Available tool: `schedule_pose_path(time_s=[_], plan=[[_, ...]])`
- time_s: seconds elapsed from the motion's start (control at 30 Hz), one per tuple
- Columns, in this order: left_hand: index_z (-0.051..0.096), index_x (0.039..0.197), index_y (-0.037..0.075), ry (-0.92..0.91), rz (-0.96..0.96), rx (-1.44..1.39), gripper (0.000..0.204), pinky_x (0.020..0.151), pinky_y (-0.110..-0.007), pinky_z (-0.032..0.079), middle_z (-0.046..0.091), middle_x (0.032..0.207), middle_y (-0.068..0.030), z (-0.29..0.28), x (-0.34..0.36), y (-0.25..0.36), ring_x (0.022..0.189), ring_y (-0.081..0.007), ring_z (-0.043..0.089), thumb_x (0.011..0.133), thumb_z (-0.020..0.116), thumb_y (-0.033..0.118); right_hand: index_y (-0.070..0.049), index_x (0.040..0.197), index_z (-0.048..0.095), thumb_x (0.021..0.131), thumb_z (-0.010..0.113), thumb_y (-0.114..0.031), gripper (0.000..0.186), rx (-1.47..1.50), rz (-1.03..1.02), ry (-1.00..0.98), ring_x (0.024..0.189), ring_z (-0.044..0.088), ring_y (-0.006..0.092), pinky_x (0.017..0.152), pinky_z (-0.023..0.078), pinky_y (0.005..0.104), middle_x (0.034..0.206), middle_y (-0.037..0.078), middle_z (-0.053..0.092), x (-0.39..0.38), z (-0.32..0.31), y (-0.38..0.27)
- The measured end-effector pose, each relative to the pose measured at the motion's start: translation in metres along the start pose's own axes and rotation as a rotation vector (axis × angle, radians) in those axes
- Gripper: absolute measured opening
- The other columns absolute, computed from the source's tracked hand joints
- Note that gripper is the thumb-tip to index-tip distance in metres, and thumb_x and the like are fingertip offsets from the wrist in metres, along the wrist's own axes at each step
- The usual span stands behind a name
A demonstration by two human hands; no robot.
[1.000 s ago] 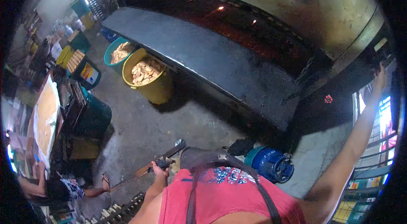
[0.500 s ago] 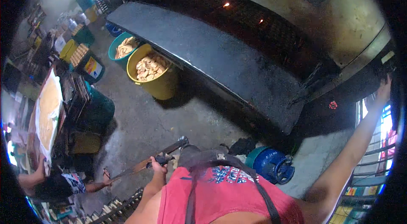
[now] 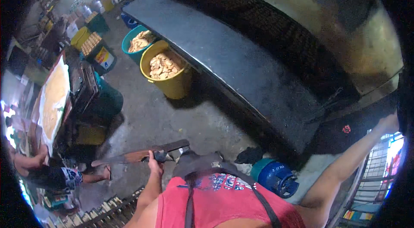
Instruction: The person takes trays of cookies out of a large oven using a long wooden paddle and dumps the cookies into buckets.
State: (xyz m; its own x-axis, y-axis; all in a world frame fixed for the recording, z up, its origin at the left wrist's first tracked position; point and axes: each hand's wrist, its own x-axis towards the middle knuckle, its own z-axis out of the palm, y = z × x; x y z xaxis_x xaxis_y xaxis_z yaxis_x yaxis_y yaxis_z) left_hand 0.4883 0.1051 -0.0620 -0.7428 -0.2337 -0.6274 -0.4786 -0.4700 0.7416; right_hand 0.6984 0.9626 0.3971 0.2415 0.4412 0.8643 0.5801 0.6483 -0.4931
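Observation:
My left hand point(image 3: 155, 165), low and left of my body, is closed on a long flat wooden board point(image 3: 137, 156). A dark cloth-like bundle point(image 3: 163, 156) sits at the same grip. My right arm stretches far to the right, where my right hand point(image 3: 389, 124) reaches the dark side of an oven-like chamber. Its fingers are blurred and partly lost at the rim, so what they touch cannot be made out. Before me runs a long dark metal table point(image 3: 215, 51) along the chamber's opening point(image 3: 258, 21), inside which rows of small pieces show faintly.
A yellow bucket point(image 3: 183, 85) and a teal bucket point(image 3: 126, 46) hold flat, pale-brown baked pieces. A blue gas cylinder point(image 3: 274, 176) stands right of my waist. At left, another person's hand point(image 3: 41, 157) is at a tray with a pale sheet point(image 3: 56, 94).
The view has shifted, and my right hand sits lower in it, its raised fingers no longer showing. The wooden board has swung flatter. Two small flames in the chamber are no longer visible.

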Motion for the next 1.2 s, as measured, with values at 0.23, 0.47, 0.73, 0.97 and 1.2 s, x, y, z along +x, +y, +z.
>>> schedule_pose_path(time_s=[0.23,0.47,0.73,0.97,1.2], plan=[[0.059,0.113,-0.001,-0.226,-0.034,0.078,0.052,0.083,-0.035,0.048,0.063,0.103,-0.0078,0.083,0.055,0.090,0.088,-0.0192,0.062,0.085,0.064,0.042,-0.004,0.109,0.063,0.074,0.069,-0.016,0.037,0.554,-0.269,-1.497,0.102,0.059,0.0210,0.091,0.046,0.0362,0.103,0.012,0.064,-0.396,-0.025,-0.318],[0.060,0.106,0.001,-0.519,-0.038,0.108,0.038,0.075,-0.035,0.049,0.063,0.095,-0.0068,0.181,0.087,0.228,0.082,-0.0183,0.061,0.090,0.059,0.035,-0.016,0.143,0.033,0.073,0.068,-0.033,0.080,0.495,-0.700,-2.091,0.108,0.051,0.0385,0.095,0.043,0.0434,0.116,0.022,0.049,-0.562,-0.070,-0.506],[0.056,0.108,0.000,-0.570,-0.082,0.205,0.035,0.076,-0.035,0.049,0.064,0.098,-0.0093,0.168,0.154,0.319,0.085,-0.0207,0.062,0.092,0.057,0.032,-0.010,0.129,0.053,0.073,0.072,-0.026,0.061,0.318,-0.491,-1.348,0.096,0.056,0.0363,0.087,0.046,0.0436,0.103,0.021,0.056,-0.502,0.127,-0.581],[0.056,0.109,0.001,-0.684,-0.089,0.142,0.039,0.078,-0.034,0.048,0.063,0.101,-0.0066,0.184,0.296,0.360,0.089,-0.0187,0.061,0.090,0.061,0.033,-0.018,0.126,0.056,0.077,0.067,-0.024,0.051,-0.152,-0.492,-1.434,0.103,0.059,0.0366,0.089,0.049,0.0455,0.109,0.021,0.061,-0.500,0.298,-0.686],[0.058,0.109,0.007,-0.327,-0.129,0.044,0.040,0.078,-0.032,0.048,0.063,0.098,-0.0037,0.142,0.404,0.441,0.086,-0.0164,0.061,0.087,0.063,0.040,-0.016,0.124,0.058,0.073,0.062,-0.015,0.051,-0.414,-0.714,-1.466,0.101,0.060,0.0341,0.088,0.050,0.0444,0.107,0.019,0.063,-0.486,0.352,-0.742]])
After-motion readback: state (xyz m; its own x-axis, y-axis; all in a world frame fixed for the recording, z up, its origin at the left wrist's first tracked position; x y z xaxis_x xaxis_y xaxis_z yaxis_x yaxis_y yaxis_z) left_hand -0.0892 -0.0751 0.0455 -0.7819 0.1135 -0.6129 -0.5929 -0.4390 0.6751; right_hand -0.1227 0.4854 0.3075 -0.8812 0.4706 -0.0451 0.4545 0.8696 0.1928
